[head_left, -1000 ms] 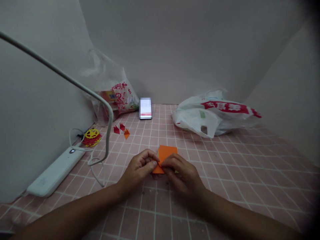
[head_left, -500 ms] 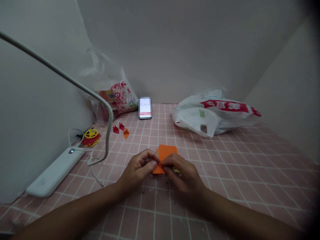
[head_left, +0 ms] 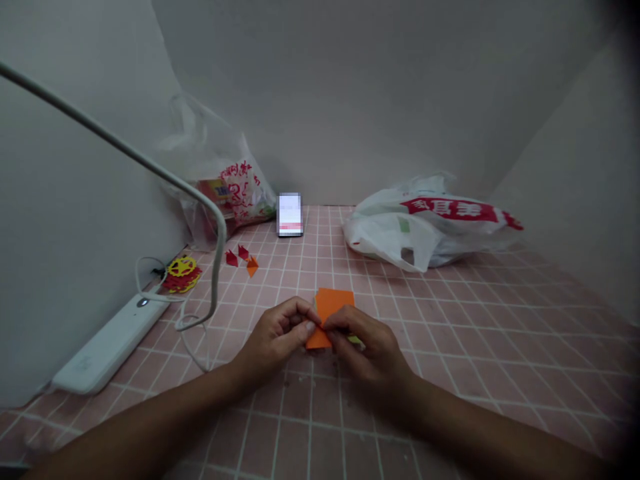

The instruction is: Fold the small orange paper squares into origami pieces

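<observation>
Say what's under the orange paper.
A yellow-green edge shows at lower right, beside the right hand. The orange paper, right hand and left hand cover the rest, so I can't tell how many sheets lie beneath.

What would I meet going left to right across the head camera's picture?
By their middles: white device, yellow star, red folded piece, orange folded piece, left hand, orange paper, right hand, white bag.
</observation>
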Tool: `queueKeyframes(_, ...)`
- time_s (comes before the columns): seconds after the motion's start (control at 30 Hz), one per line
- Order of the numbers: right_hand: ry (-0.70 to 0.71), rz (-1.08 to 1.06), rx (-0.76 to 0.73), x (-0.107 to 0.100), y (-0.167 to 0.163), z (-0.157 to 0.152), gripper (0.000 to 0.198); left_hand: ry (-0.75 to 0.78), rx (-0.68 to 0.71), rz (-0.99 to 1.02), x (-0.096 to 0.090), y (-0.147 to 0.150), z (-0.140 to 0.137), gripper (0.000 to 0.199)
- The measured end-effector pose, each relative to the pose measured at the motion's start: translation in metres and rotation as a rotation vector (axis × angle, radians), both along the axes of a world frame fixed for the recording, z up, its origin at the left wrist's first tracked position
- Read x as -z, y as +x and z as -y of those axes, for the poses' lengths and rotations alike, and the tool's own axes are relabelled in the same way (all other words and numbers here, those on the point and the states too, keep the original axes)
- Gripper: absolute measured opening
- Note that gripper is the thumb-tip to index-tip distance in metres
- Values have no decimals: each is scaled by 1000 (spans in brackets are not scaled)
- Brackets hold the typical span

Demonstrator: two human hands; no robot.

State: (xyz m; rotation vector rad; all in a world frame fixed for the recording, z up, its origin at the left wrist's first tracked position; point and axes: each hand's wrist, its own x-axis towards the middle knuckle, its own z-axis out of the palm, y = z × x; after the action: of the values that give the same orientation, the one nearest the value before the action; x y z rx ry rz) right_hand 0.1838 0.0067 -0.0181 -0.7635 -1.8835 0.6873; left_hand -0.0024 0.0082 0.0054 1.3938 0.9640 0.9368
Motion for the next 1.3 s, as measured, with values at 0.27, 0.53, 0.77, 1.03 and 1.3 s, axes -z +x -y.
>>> queueKeyframes(0.27, -29, 36, 18, -1, 2, 1, 13, -61, -10, 45, 2, 0, -1, 14)
queueKeyframes(0.53, 14, 82, 10, 1, 1, 0, 14, -40, -39, 18, -1, 1, 1, 12)
queueKeyframes(0.77, 11, 88, -2, 3, 2, -1, 15, -112, -65, 33, 2, 1, 1, 10)
queueKeyframes(1.03, 41, 104, -42, 3, 3, -2, 16, -197, -48, 113, 3, 1, 2, 13)
queueKeyframes(1.3, 111, 184, -69, 4, 2, -3, 19, -166, -33, 108, 7, 1, 1, 12)
